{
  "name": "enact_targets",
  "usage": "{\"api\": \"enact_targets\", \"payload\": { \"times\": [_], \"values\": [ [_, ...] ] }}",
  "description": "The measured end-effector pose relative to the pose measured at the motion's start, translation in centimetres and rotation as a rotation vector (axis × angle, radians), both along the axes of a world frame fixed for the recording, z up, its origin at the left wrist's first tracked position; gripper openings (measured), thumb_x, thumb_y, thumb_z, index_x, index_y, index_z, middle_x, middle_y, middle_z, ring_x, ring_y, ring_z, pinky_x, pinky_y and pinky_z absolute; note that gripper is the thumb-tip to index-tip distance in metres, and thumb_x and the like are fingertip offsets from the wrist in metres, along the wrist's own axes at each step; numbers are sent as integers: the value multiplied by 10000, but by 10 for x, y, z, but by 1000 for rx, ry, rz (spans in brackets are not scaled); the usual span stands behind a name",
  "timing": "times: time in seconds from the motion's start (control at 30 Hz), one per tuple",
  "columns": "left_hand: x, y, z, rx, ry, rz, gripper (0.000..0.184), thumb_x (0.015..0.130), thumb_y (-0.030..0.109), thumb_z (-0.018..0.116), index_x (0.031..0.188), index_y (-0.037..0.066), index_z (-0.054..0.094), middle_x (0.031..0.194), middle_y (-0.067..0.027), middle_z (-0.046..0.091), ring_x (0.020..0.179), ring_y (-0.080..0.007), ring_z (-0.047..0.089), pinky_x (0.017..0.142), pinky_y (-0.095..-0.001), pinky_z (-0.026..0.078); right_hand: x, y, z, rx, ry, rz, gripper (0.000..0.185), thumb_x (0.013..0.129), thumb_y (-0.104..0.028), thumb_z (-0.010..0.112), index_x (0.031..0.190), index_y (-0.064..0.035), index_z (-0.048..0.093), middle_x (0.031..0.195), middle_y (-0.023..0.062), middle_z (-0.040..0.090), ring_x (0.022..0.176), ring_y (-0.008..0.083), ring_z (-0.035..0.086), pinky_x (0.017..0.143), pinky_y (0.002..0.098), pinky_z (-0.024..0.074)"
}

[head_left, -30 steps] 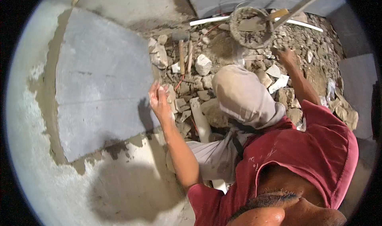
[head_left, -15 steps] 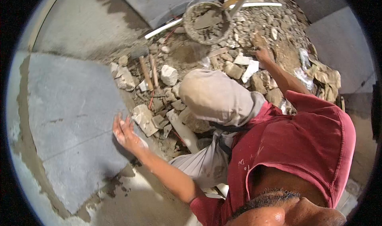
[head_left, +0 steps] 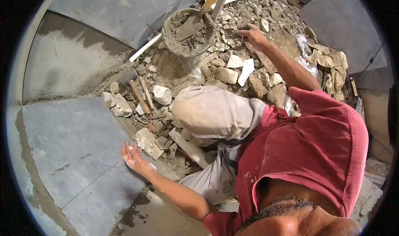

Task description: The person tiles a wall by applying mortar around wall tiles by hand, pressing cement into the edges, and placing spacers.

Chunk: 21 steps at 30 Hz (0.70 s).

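At the grey panel's (head_left: 79,148) rubble-side edge, we saw the left hand (head_left: 136,158) loose and released; contact was unclear. The right hand (head_left: 254,37) hovered over rubble (head_left: 272,15) near a mortar bucket (head_left: 171,45) — whether it clasped anything, we could not tell. We judged the panel stiff, heavy and brittle, best held by opposite edges — rubble crowded one side, leaving more room over its face.

The single head-worn view (wide and round, its corners black) looks steeply down and forward, the red shirt (head_left: 307,144) close at lower right, the rubble (head_left: 258,86) farther off above.
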<state>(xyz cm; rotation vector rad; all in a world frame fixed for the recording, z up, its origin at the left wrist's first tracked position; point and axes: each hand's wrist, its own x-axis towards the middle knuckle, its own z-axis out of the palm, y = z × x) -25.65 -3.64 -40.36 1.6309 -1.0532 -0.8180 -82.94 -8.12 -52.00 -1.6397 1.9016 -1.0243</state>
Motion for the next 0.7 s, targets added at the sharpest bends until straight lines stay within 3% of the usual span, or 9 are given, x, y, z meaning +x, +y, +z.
{"api": "enact_targets", "payload": {
  "times": [0.07, 0.1, 0.23, 0.27, 0.33, 0.4, 0.5, 0.63, 0.7],
  "values": [
    [2, -3, -5, 15, -8, -8, 375, 892, 216, 487, 1213, 31, 427, 1207, -119, 494, 990, -226, 539, 816, -319, 390, 24, -6, 30, 152, -878, -283, 295, 756, -72, 601, 1030, 12, 533, 894, 82, 588, 773, 146, 558, 627, 247, 456],
    [4, -4, -6, 23, -15, 2, 383, 891, 225, 489, 1215, 31, 425, 1209, -120, 493, 988, -227, 541, 816, -321, 392, 23, -7, 26, 158, -898, -301, 279, 772, -92, 581, 1030, 10, 547, 917, 115, 594, 788, 166, 564, 653, 266, 459],
    [-3, -2, -8, 49, -34, -16, 420, 885, 261, 502, 1221, 23, 416, 1222, -127, 487, 986, -238, 545, 815, -325, 396, -36, 4, -83, 321, -452, -292, 351, 778, -240, 577, 1054, -25, 552, 903, 144, 601, 800, 221, 572, 711, 360, 458],
    [-4, -1, -7, 44, -43, -19, 432, 883, 271, 506, 1222, 19, 414, 1225, -130, 486, 987, -241, 546, 814, -324, 397, -12, 25, -35, 373, -100, -344, 349, 793, -104, 587, 1126, -24, 518, 885, 123, 601, 779, 219, 588, 664, 343, 493],
    [4, -3, -12, 46, -46, -35, 455, 881, 291, 512, 1222, 7, 409, 1233, -134, 482, 993, -243, 548, 798, -320, 397, -15, 65, -57, 267, 371, -177, 419, 785, -140, 592, 1177, -34, 490, 976, 186, 592, 872, 305, 586, 752, 395, 475],
    [12, -2, -22, 42, -50, -54, 451, 882, 285, 511, 1219, 3, 411, 1232, -134, 483, 995, -240, 548, 791, -313, 396, -17, 107, -61, 322, 301, -27, 448, 782, -179, 590, 1194, -42, 478, 1099, 227, 547, 969, 363, 552, 836, 422, 436],
    [4, -4, -17, 81, -88, -64, 438, 883, 272, 510, 1217, 5, 416, 1231, -130, 483, 993, -233, 548, 782, -302, 395, -33, 162, -87, 334, 207, -150, 444, 790, -206, 584, 1191, -48, 481, 1140, 231, 521, 983, 374, 541, 847, 425, 428],
    [-5, -7, -7, 57, -60, -68, 422, 890, 252, 502, 1218, 0, 417, 1229, -127, 485, 1014, -234, 541, 799, -309, 399, -67, 207, -101, 261, 394, -218, 439, 770, -185, 572, 1179, -54, 483, 987, 240, 564, 901, 395, 554, 777, 424, 458],
    [-15, -3, 5, 47, -100, -76, 420, 893, 246, 499, 1221, -2, 415, 1233, -127, 483, 1028, -231, 536, 815, -319, 402, -74, 208, -84, 519, 406, -284, 384, 781, -171, 543, 1141, -44, 498, 1005, 244, 562, 925, 399, 542, 791, 443, 438]
  ]
}}
